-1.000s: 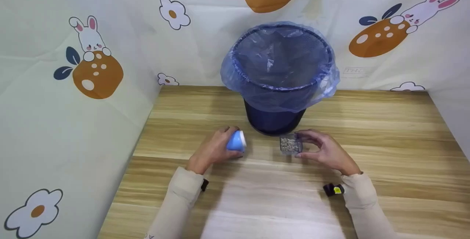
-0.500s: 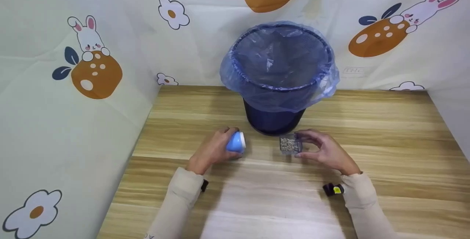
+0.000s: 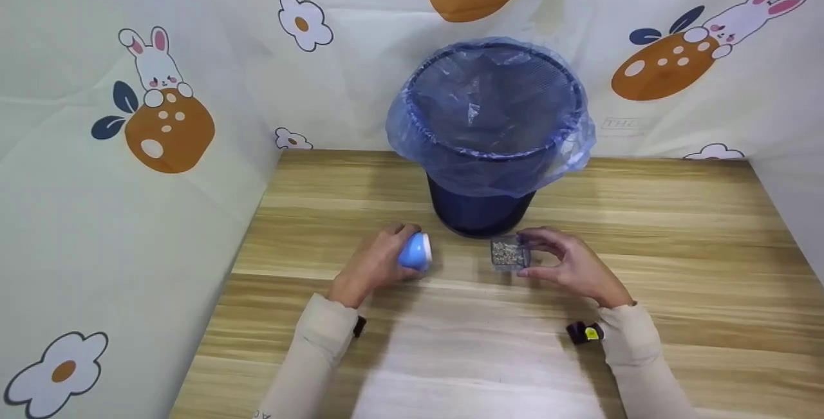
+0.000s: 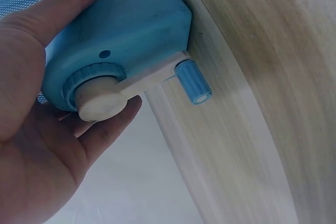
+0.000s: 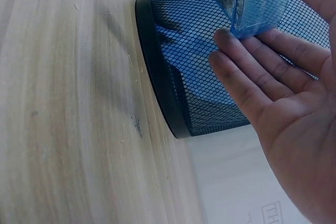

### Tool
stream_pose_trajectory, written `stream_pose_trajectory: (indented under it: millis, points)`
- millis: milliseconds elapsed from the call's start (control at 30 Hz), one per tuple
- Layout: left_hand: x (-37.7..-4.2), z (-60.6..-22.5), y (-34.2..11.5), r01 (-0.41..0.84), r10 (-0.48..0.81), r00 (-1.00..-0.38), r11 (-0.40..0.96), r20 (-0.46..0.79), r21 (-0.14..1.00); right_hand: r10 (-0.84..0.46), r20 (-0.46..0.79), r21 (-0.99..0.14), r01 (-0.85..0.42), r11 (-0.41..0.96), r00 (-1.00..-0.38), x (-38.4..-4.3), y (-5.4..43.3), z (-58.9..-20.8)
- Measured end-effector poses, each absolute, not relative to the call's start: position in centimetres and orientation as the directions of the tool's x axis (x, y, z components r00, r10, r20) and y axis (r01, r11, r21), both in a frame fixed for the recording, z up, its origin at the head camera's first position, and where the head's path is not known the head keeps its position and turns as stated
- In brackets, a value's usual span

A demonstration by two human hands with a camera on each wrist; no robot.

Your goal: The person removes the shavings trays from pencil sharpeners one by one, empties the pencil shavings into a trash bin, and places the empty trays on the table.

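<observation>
My left hand (image 3: 373,263) grips a blue crank pencil sharpener (image 3: 412,251), its pale end facing right. In the left wrist view the sharpener body (image 4: 142,24) shows its white crank arm (image 4: 147,77) and ribbed blue knob (image 4: 194,82); the thumb lies along one side and fingers pass beneath. My right hand (image 3: 573,266) pinches a small clear shavings drawer (image 3: 507,253) by its right side, thumb and fingers apart. Light-coloured shavings fill part of it. In the right wrist view the drawer (image 5: 257,3) rests at the fingertips, partly cut off by the frame.
Just behind both hands stands a dark mesh wastebasket (image 3: 479,210) lined with a blue plastic bag (image 3: 412,129). A few small specks lie on the wood-grain tabletop (image 5: 68,103) near its base. Printed cloth walls (image 3: 244,71) enclose the table at the back and sides.
The left hand and sharpener shift only very slightly. The right hand and drawer stay in place.
</observation>
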State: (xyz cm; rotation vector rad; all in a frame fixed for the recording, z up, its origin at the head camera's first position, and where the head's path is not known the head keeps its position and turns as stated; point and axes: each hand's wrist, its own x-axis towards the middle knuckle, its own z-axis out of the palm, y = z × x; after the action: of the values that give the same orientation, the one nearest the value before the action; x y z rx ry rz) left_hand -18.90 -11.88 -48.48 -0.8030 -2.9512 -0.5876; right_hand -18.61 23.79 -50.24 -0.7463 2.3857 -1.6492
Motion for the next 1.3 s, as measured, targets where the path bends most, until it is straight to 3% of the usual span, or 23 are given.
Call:
stream_pose_trajectory:
  millis: [300,433,600,833,1067,1300]
  points:
    - [-18.9,-47.2,-12.1,0.439,0.461,-0.885,0.789,0.058,0.429,-0.480,0.155,-0.910,-0.314,0.271,-0.864,-18.6,23.8,-50.2]
    - [-18.9,-46.0,-12.3,0.436,0.454,-0.887,0.763,0.084,0.477,-0.477,0.149,-0.908,-0.311,0.280,-0.866,-18.6,23.9,-50.2]
    - [-19.1,-44.3,-12.2,0.504,0.459,-0.861,0.716,0.218,0.483,-0.466,0.144,-0.908,-0.304,0.289,-0.873,-18.6,24.0,-50.1]
    - [-19.9,-41.7,-12.1,0.558,0.416,-0.820,0.735,0.394,0.385,-0.462,0.148,-0.902,-0.312,0.300,-0.874,-18.6,24.1,-50.0]
    - [-20.8,-38.7,-11.4,0.644,0.356,-0.702,0.688,0.617,0.336,-0.454,0.145,-0.906,-0.302,0.295,-0.879,-18.5,24.3,-49.9]
    - [-21.5,-36.7,-10.0,0.678,0.301,-0.624,0.667,0.721,0.309,-0.455,0.150,-0.902,-0.309,0.300,-0.878,-18.5,24.3,-49.7]
